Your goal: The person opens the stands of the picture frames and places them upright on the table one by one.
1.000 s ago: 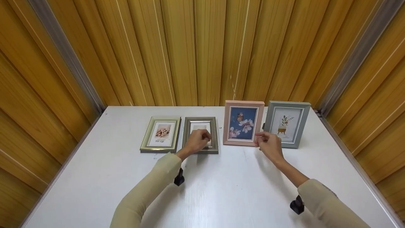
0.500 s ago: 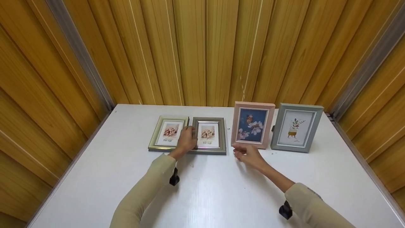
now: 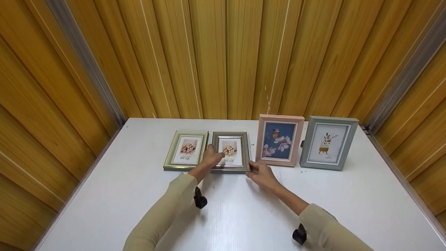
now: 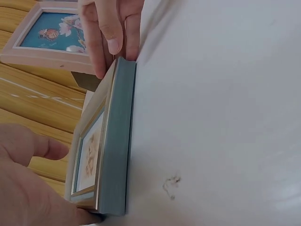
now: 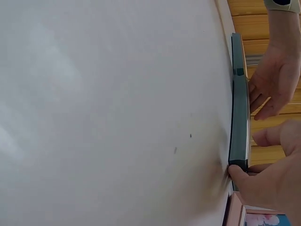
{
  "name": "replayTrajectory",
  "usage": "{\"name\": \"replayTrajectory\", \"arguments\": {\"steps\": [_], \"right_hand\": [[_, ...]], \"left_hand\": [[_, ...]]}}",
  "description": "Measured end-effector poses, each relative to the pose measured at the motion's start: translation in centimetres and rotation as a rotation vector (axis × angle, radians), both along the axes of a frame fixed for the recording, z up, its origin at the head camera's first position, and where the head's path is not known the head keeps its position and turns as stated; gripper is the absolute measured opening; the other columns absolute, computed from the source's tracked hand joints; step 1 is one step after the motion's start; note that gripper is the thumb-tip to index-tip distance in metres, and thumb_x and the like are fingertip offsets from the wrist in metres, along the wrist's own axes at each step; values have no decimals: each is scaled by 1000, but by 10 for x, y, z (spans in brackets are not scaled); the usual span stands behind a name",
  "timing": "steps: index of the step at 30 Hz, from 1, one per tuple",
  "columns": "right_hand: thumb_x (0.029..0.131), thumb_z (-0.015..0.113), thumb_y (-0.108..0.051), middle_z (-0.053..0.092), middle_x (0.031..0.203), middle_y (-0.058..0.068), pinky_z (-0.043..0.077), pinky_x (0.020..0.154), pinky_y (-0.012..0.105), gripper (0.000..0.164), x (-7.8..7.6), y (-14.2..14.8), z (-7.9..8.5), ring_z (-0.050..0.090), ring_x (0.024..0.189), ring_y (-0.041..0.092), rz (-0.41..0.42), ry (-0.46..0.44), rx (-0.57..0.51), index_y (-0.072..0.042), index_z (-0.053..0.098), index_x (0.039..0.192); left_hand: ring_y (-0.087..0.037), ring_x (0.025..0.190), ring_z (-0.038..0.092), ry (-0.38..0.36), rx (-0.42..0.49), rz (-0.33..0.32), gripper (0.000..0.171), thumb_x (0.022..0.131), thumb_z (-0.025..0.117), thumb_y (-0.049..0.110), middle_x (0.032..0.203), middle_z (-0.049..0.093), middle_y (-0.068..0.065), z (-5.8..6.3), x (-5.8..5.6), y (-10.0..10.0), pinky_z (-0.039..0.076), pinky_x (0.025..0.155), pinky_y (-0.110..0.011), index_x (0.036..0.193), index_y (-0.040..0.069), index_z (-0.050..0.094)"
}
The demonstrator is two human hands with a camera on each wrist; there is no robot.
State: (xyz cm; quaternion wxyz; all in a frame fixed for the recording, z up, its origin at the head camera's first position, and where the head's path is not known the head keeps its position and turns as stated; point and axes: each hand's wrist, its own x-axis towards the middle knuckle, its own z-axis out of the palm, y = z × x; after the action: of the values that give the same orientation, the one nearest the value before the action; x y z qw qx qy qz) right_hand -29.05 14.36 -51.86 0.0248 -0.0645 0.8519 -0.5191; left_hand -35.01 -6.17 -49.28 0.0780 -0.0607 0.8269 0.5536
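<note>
A dark silver picture frame (image 3: 245,150) lies on the white table, its flower print facing up. My left hand (image 3: 210,161) is at its left side, fingers down by the edge and thumb stretched over the print. The left wrist view shows that thumb raised off the frame. At the lower right corner, my right hand (image 3: 263,176) touches the frame's edge with its fingers; its thumb stands apart in the right wrist view. Beside the left hand lies a gold picture frame (image 3: 169,153). A pink picture frame (image 3: 298,141) stands upright just beyond the right hand.
A grey-green picture frame (image 3: 345,144) stands upright at the right. The white table (image 3: 223,216) extends toward the person. Wood-patterned panels (image 3: 240,59) rise behind and at both sides.
My right hand has moved left from beside the pink frame to the dark silver frame's corner. My left hand moved from above that frame to its left edge. The view shifted slightly.
</note>
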Motion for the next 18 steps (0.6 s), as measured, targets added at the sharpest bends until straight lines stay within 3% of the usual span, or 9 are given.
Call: {"name": "replayTrajectory", "arguments": {"steps": [4, 11, 15, 18], "right_hand": [[91, 66, 0, 61, 136, 31, 52, 106, 44, 48, 1, 3, 4, 61, 128, 43, -52, -33, 15, 15, 56, 136], [90, 65, -5, 66, 132, 26, 51, 108, 46, 45, 0, 5, 8, 63, 127, 39, -137, -68, -1, 10, 62, 133], [90, 65, -6, 66, 132, 25, 53, 106, 44, 44, 1, 5, 10, 63, 127, 38, -167, -88, -23, 9, 63, 132], [88, 66, -2, 67, 130, 26, 55, 102, 41, 43, 3, 2, 9, 64, 126, 39, -181, -74, -55, 11, 65, 128]], "left_hand": [[-40, 142, 44, -54, 28, 35, 81, 91, 61, 12, 161, 32, -30, 3, 3, 3, 41, 116, -51, 159, -4, 20], [-41, 152, 30, -94, 49, 62, 85, 87, 59, 14, 165, 25, -29, 15, 0, 2, 32, 124, -48, 159, -7, 18], [-40, 150, 31, -146, 208, 100, 83, 88, 56, 11, 165, 22, -30, 15, -1, -2, 35, 122, -49, 158, -10, 16], [-36, 143, 38, -210, 333, 129, 78, 90, 50, 8, 160, 30, -27, 15, 3, -11, 38, 120, -47, 157, -10, 15]]}}
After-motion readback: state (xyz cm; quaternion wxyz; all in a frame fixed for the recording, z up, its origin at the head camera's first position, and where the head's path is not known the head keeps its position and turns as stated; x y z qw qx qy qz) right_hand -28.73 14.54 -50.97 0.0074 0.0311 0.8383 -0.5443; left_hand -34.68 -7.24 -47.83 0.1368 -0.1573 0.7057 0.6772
